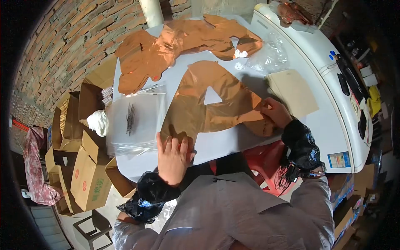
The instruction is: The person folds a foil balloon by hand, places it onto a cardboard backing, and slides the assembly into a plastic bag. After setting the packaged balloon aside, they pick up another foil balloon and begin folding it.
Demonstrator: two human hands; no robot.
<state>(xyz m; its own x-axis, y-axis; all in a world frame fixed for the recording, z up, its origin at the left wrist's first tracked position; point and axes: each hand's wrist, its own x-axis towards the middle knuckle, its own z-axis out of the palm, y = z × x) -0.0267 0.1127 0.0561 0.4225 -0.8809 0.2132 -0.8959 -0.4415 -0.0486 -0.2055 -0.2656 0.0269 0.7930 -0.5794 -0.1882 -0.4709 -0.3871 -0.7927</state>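
A flat copper-coloured foil letter A (187, 96) with a triangular hole lies on the white table (225, 146). My left hand (173, 156) rests on the foot of its left leg, fingers spread. At the opposite leg, my right hand (276, 112) pinches the foil edge between thumb and fingers. Left of the letter are clear plastic bags (146, 112) with a bunch of thin dark strips (131, 119) on top. More copper foil pieces (187, 37) are heaped along the far side. Beige sheets (293, 92) lie beyond my right hand.
Crumpled clear plastic (271, 54) and small white bits (240, 53) sit at the table's far right. A white appliance (333, 79) borders the right side. Open cardboard boxes (89, 175) stand at the left, and a red stool (266, 164) is under the near edge.
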